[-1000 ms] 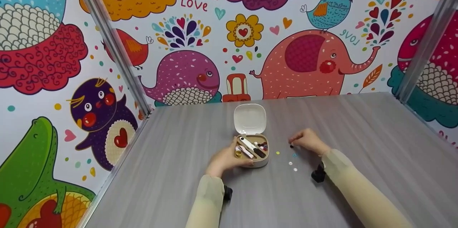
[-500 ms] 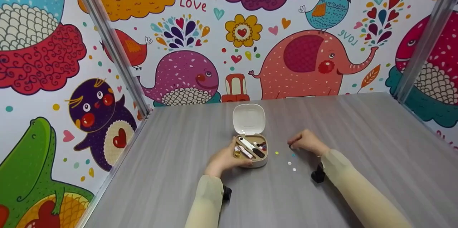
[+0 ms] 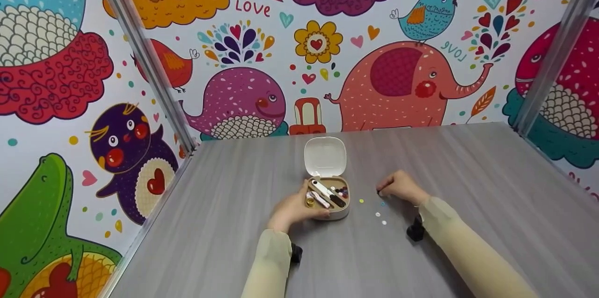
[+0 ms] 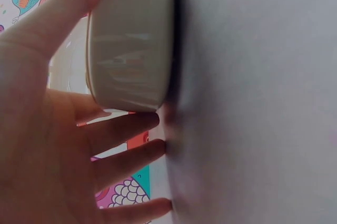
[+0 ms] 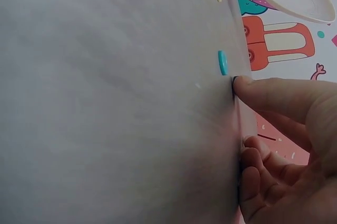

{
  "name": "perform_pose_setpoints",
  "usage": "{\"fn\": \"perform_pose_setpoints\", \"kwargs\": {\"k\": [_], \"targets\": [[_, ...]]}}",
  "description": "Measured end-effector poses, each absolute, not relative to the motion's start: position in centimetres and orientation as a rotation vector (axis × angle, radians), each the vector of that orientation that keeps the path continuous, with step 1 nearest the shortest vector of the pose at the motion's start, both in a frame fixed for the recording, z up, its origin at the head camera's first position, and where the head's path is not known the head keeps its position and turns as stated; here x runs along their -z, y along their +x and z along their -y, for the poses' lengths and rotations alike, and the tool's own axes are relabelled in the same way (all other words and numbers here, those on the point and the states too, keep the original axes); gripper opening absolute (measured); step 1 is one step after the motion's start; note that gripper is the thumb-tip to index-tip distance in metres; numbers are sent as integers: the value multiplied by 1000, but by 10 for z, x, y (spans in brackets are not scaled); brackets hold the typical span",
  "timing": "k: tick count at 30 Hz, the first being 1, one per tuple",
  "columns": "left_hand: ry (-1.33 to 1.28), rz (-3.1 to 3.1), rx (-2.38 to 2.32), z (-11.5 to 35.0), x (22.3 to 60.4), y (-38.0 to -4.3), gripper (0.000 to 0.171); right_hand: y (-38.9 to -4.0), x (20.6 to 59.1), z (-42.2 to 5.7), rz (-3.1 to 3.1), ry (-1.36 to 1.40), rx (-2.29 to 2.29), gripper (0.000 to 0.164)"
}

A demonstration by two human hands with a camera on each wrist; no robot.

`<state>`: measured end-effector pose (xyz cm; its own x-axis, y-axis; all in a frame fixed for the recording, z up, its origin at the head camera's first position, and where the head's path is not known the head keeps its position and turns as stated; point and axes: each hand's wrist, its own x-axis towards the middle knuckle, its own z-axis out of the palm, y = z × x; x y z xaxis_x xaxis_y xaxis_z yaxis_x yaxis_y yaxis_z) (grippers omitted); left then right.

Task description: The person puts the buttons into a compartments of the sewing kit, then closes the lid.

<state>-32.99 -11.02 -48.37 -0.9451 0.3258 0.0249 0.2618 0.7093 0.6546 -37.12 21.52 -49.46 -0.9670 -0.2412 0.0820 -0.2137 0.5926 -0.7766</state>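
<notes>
My left hand [image 3: 291, 210] grips a small white box [image 4: 131, 55] at its left side, thumb along the front. The box's lid [image 3: 325, 157] stands raised. Inside lie a white tool with a black end [image 3: 327, 192], a white-and-pink piece [image 3: 320, 199], a gold ring-like piece [image 3: 310, 202] and several dark and pale buttons [image 3: 343, 192]. To the right, my right hand [image 3: 401, 187] has its thumb and fingertips down at the table on a small dark button [image 5: 234, 83], mostly covered. Just beside it lies a teal button [image 5: 222, 62].
On the grey table [image 3: 220, 223], between box and right hand, lie a yellow button [image 3: 361, 200] and two white buttons [image 3: 377, 214]. A printed wall [image 3: 323, 78] closes the back, with metal posts [image 3: 145, 54] at its corners.
The right thumb and fingertips have closed over the dark button, which showed below them earlier, and have shifted slightly. The left hand stays on the box. The head view has moved a little.
</notes>
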Motion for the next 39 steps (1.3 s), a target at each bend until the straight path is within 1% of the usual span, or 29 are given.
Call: {"fn": "perform_pose_setpoints", "kwargs": {"k": [9, 11, 16, 19, 35, 39], "targets": [[480, -2805, -1058, 109, 484, -328, 117, -372, 501, -217, -2802, -340, 1348, 4], [479, -2809, -1051, 109, 484, -328, 117, -372, 502, -218, -2806, -314, 1348, 5], [478, -2826, -1032, 109, 484, -328, 118, -372, 500, -219, -2818, -274, 1356, 15], [476, -2822, -1045, 109, 484, -329, 118, -372, 498, -220, -2811, -268, 1368, 18], [438, -2819, -1046, 110, 482, -328, 121, -379, 475, -217, -2727, -312, 1421, 12], [430, -2820, -1034, 110, 483, -328, 121, -380, 470, -215, -2689, -310, 1447, 14]]}}
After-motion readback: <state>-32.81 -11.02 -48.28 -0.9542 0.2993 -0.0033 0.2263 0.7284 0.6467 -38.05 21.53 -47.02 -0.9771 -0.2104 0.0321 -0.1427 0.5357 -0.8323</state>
